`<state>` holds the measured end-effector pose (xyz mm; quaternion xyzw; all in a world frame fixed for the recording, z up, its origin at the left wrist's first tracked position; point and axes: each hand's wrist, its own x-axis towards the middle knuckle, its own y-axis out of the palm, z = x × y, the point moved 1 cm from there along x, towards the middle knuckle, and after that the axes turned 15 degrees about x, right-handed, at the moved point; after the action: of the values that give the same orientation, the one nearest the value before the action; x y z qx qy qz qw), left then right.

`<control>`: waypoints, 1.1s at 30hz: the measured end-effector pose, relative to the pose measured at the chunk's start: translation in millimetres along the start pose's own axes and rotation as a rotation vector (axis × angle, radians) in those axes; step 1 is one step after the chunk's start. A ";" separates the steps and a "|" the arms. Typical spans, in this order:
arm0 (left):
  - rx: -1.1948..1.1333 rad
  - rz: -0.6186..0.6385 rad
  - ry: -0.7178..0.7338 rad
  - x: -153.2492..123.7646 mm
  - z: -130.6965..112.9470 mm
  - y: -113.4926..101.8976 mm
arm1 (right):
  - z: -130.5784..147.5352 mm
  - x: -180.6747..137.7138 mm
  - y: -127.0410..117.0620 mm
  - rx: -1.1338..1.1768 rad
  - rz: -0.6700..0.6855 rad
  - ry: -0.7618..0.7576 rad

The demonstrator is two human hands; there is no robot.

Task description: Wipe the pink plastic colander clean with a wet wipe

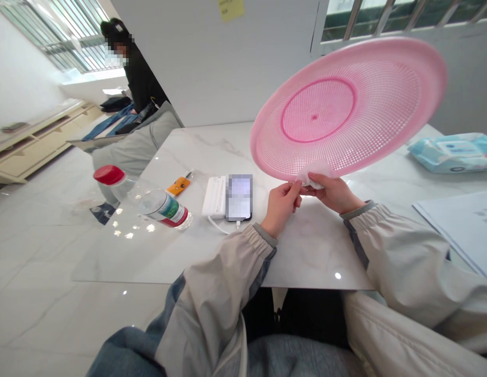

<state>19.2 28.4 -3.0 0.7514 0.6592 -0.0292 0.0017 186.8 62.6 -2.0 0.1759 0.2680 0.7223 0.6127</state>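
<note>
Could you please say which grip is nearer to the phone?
Left. The left grip is to the right of the phone, apart from it; the right grip is farther right, at the edge of the pink basket.

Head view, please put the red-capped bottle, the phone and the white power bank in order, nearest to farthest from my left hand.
From your left hand:
1. Phone, to its left on the table.
2. White power bank, just left of the phone.
3. Red-capped bottle, farthest left of the three.
</note>
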 end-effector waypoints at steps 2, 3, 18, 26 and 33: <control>-0.033 -0.084 0.010 1.3 -0.4 -0.9 | 0.7 1.2 -1.1 -0.015 -0.015 0.005; -0.056 -0.132 0.007 2.1 -0.6 -1.5 | 1.1 1.8 -1.6 -0.026 -0.021 0.002; -0.172 -0.350 0.027 8.3 1.4 -8.6 | 1.4 1.3 -2.8 -0.183 -0.029 -0.054; -0.185 -0.248 -0.034 9.7 1.8 -6.4 | 0.2 1.6 -8.1 -0.188 -0.046 -0.064; -0.178 -0.198 -0.035 10.1 4.0 -4.7 | 1.1 -0.3 -2.6 -0.143 -0.026 -0.020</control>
<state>15.6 38.9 -7.2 0.6789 0.7300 0.0163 0.0772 189.6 62.9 -2.6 0.1356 0.2119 0.7299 0.6356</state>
